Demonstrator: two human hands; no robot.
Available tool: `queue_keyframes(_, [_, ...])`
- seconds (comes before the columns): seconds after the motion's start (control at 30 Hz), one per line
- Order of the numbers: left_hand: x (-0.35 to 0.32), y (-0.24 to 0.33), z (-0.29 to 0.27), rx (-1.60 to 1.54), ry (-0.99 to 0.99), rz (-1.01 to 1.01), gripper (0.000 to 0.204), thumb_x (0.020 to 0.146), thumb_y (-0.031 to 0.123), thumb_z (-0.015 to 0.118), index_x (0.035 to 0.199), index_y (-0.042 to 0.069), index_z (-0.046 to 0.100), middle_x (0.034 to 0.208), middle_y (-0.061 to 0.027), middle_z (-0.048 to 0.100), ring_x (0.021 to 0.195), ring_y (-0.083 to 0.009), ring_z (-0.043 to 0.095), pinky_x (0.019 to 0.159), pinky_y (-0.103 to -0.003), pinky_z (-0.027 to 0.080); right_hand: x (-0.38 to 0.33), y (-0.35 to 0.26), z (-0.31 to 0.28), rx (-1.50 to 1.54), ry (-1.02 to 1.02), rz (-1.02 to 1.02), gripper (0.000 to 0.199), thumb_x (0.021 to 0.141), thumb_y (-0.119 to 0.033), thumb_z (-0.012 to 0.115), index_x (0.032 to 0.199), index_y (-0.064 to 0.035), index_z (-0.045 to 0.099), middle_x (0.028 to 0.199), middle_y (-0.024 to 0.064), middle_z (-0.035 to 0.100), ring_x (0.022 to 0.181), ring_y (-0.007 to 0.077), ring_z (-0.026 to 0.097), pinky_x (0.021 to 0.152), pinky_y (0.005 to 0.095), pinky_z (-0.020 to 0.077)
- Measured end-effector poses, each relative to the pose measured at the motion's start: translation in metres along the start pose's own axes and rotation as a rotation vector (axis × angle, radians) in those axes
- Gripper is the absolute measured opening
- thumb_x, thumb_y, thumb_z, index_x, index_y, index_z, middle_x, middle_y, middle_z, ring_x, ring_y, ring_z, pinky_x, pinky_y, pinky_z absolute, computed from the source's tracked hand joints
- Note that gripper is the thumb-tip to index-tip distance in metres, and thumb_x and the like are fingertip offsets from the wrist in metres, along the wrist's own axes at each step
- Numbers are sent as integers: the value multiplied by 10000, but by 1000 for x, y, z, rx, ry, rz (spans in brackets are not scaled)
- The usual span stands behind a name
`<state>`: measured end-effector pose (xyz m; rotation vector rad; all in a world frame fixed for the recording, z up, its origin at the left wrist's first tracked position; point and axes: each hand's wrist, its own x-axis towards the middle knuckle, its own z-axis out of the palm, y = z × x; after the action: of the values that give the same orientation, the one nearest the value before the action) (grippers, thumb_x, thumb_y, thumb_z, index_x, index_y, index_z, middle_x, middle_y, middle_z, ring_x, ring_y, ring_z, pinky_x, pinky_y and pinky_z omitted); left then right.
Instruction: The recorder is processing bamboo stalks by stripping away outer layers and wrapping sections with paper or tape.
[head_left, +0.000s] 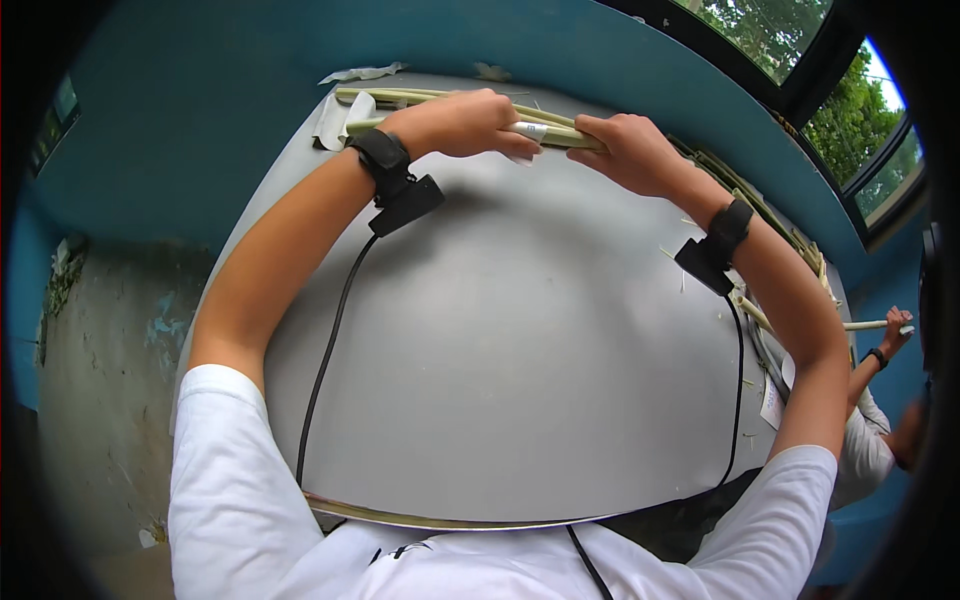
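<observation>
Above the far edge of the grey table (480,330), both hands grip a bundle of long pale-green stalks (572,136). My left hand (462,122) is closed over it from above, left of the middle. A white label or strip of tape (528,130) with dark print sits on the bundle beside my left fingers. My right hand (636,152) is closed round the stalks further right, its thumb and fingers pressed together. More pale stalks (410,94) lie behind along the far edge. I cannot tell whether the strip goes all the way round.
White paper (331,122) lies at the far left corner. Loose stalks (745,190) run along the right edge. Black cables (335,335) hang from my wrist bands (385,165) across the table. At far right another person's hand (897,325) holds a stalk. A window (850,130) is beyond.
</observation>
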<state>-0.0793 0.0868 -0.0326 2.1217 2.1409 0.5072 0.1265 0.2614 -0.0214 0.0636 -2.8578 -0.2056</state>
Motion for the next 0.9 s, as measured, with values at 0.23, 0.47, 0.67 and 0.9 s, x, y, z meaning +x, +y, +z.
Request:
queue_keyframes(0.23, [6, -19, 6, 435, 315, 249, 434, 953, 505, 701, 860, 85, 755, 706, -103, 693, 660, -309, 684, 643, -403, 548, 2, -5, -15, 634, -436, 472, 483, 1049, -480, 621, 847, -42, 595, 631, 9, 470, 534, 165, 450, 530, 351, 414])
queue_keyframes(0.47, [-7, 3, -16, -151, -250, -101, 563, 1015, 585, 597, 914, 53, 748, 593, -18, 467, 514, -112, 483, 502, -298, 418, -6, -19, -8, -224, 24, 1, 322, 1035, -327, 659, 881, -56, 582, 627, 79, 612, 530, 267, 589, 528, 414, 474])
queue_keyframes(0.67, [0, -10, -6, -96, -117, -66, 585, 972, 621, 645, 807, 63, 700, 588, -23, 487, 516, -134, 497, 532, -312, 454, 3, -10, -8, -39, 6, 44, 363, 1031, -387, 658, 868, -66, 606, 605, 62, 578, 497, 207, 555, 480, 330, 447])
queue_keyframes(0.9, [8, -16, 1, 503, 324, 318, 496, 920, 566, 700, 789, 88, 689, 663, -100, 665, 649, -319, 682, 625, -408, 553, -2, -2, -18, 974, -580, 557, 457, 1044, -433, 626, 781, -62, 589, 615, -11, 479, 502, 91, 417, 453, 297, 338])
